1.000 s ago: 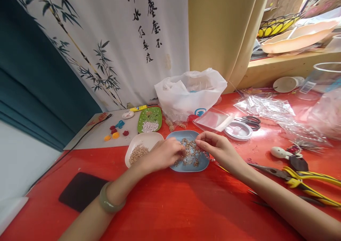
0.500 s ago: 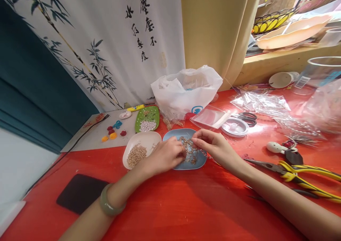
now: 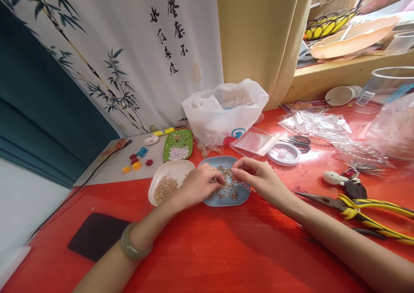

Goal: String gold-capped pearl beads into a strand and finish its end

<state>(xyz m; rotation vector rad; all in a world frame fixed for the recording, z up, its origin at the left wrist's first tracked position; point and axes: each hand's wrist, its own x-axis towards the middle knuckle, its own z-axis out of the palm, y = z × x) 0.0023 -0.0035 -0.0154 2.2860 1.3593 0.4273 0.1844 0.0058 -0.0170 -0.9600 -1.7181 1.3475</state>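
A blue dish [image 3: 223,203] holds a loose heap of small gold-coloured beaded pieces [image 3: 233,194]. Over its left side is my left hand [image 3: 201,184], fingers curled down toward the heap; whatever the fingertips pinch is hidden. My right hand [image 3: 261,178] is at the dish's right side, thumb and index finger pressed together above the pieces. What sits in that pinch is too small to make out. To the left, partly behind my left forearm, stands a cream dish [image 3: 174,167] with round gold beads [image 3: 165,188].
Behind are a green tray [image 3: 188,143] with white beads and a white plastic bag [image 3: 223,116]. Scissors [image 3: 300,143], a round white spool [image 3: 284,154] and yellow-handled pliers [image 3: 352,206] lie to the right. A black flat object [image 3: 97,237] lies near my left forearm.
My left hand has shifted slightly left and up, uncovering more of the pieces in the blue dish. My right hand stays nearly in place, still pinching.
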